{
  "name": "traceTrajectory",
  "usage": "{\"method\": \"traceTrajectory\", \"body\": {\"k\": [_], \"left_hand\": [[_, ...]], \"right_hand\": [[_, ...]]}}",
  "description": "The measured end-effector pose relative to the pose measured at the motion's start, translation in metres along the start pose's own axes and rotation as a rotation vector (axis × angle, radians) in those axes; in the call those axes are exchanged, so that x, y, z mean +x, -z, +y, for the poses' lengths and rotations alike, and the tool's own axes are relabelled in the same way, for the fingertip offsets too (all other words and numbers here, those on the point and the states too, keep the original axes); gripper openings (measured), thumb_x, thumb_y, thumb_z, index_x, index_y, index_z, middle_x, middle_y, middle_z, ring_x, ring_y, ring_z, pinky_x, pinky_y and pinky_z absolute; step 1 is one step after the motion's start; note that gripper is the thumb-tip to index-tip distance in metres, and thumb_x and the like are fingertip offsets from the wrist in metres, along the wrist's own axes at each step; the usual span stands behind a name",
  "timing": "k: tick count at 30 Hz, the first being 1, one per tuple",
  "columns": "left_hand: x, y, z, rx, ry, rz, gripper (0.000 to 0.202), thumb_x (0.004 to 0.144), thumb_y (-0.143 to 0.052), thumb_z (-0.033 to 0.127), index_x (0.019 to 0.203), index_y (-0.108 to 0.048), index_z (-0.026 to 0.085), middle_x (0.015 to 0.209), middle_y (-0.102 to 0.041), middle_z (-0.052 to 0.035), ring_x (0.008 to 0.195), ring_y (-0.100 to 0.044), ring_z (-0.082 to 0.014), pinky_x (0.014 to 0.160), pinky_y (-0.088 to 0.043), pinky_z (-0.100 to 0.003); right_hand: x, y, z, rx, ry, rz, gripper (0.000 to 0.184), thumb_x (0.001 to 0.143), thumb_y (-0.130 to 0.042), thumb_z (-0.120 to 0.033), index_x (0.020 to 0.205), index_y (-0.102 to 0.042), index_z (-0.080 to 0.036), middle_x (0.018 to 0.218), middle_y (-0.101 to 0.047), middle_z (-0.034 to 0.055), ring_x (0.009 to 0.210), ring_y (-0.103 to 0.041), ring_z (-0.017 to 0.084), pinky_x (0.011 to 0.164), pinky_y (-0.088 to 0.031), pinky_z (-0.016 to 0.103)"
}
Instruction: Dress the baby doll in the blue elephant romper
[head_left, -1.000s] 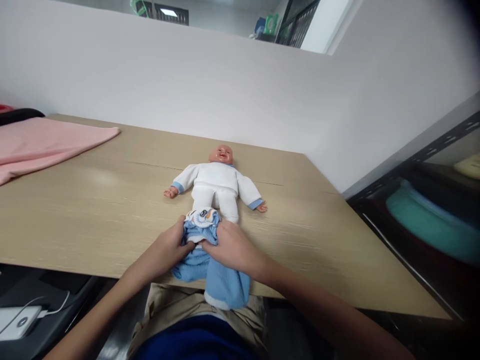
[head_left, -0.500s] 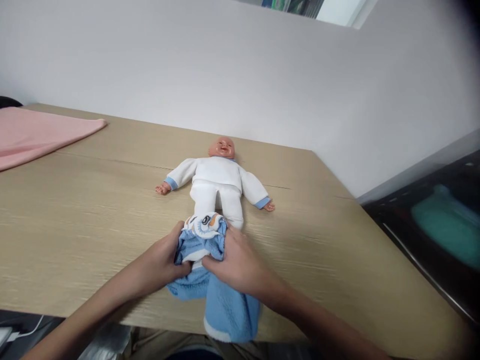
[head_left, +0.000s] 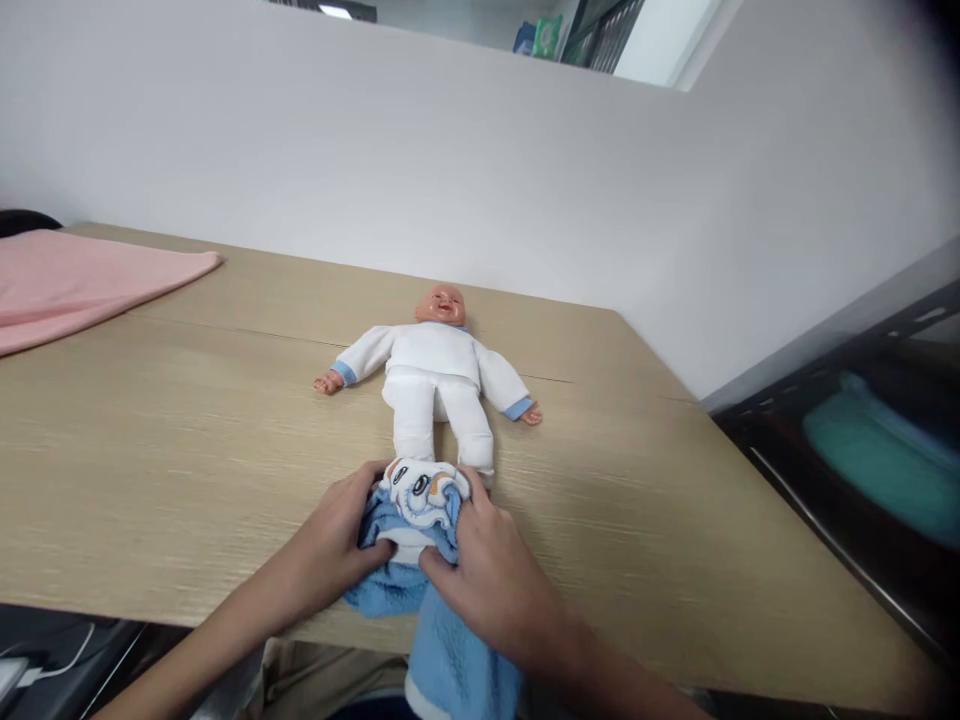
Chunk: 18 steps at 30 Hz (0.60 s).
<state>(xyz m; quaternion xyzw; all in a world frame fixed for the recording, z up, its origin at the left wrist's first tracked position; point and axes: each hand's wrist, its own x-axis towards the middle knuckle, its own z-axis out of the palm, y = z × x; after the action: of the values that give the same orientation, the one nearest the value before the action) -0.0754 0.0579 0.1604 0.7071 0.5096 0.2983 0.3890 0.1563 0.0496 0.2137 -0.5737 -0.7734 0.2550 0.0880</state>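
Observation:
A baby doll in a white top with blue cuffs lies on its back, head away from me, white legs toward me. Small blue fleece doll trousers with a white animal-face patch are bunched up just at the doll's feet. My left hand grips the left side of the gathered waist, thumb on the near edge. Opposite it, my right hand is closed on the right side. One trouser leg hangs over the table's near edge. The doll's feet are mostly hidden behind the cloth and fingers.
A pink cloth lies at the far left of the wooden table. A pale wall rises behind the table. To the right stands a dark rack with a teal item. A white cable shows at lower left.
My hands have drawn the trousers slightly back toward me, and more of the doll's legs shows. The animal face is spread wider, with both eyes visible. The camera view has tilted up a little.

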Motion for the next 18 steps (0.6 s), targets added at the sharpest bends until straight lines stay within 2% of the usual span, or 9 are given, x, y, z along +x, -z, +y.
{"method": "traceTrajectory", "body": {"k": [3, 5, 10, 14, 18], "left_hand": [[0.001, -0.006, -0.003, -0.005, -0.023, 0.077, 0.069, 0.083, -0.070, 0.020, 0.151, -0.058, 0.022, 0.148, -0.069, -0.0165, 0.145, -0.061, -0.0401, 0.126, -0.047, -0.060], [0.002, -0.007, -0.005, -0.046, -0.023, 0.091, 0.065, 0.085, -0.071, 0.022, 0.148, -0.060, 0.022, 0.146, -0.070, -0.0166, 0.143, -0.062, -0.0398, 0.125, -0.048, -0.060], [0.002, 0.001, -0.003, -0.273, -0.027, 0.060, 0.054, 0.092, -0.076, 0.027, 0.144, -0.063, 0.022, 0.147, -0.072, -0.0139, 0.139, -0.067, -0.0358, 0.123, -0.051, -0.053], [0.002, 0.012, 0.002, -0.386, -0.059, 0.004, 0.046, 0.103, -0.073, 0.028, 0.147, -0.061, 0.025, 0.156, -0.068, -0.0118, 0.144, -0.066, -0.0315, 0.124, -0.052, -0.044], [0.003, 0.015, -0.004, -0.358, -0.076, 0.044, 0.049, 0.103, -0.075, 0.026, 0.150, -0.061, 0.027, 0.158, -0.066, -0.0108, 0.145, -0.065, -0.0307, 0.125, -0.050, -0.044]], "right_hand": [[0.004, 0.000, 0.006, 0.064, 0.004, 0.016, 0.053, 0.092, -0.074, -0.016, 0.145, -0.068, -0.009, 0.171, -0.049, 0.0282, 0.141, -0.067, 0.045, 0.124, -0.055, 0.060], [0.008, -0.001, 0.010, 0.174, 0.048, 0.063, 0.053, 0.088, -0.075, -0.011, 0.140, -0.069, -0.014, 0.164, -0.056, 0.0230, 0.138, -0.068, 0.040, 0.123, -0.056, 0.056], [0.014, -0.005, 0.019, 0.459, 0.166, 0.174, 0.053, 0.078, -0.075, -0.006, 0.128, -0.069, -0.022, 0.142, -0.065, 0.0114, 0.129, -0.071, 0.031, 0.117, -0.059, 0.048], [0.019, -0.010, 0.025, 0.579, 0.211, 0.236, 0.060, 0.076, -0.075, -0.008, 0.132, -0.068, -0.025, 0.133, -0.071, 0.0079, 0.121, -0.074, 0.031, 0.111, -0.062, 0.049], [0.026, -0.017, 0.028, 0.632, 0.241, 0.245, 0.060, 0.075, -0.076, -0.010, 0.132, -0.068, -0.025, 0.132, -0.075, 0.0079, 0.121, -0.074, 0.033, 0.111, -0.062, 0.051]]}}
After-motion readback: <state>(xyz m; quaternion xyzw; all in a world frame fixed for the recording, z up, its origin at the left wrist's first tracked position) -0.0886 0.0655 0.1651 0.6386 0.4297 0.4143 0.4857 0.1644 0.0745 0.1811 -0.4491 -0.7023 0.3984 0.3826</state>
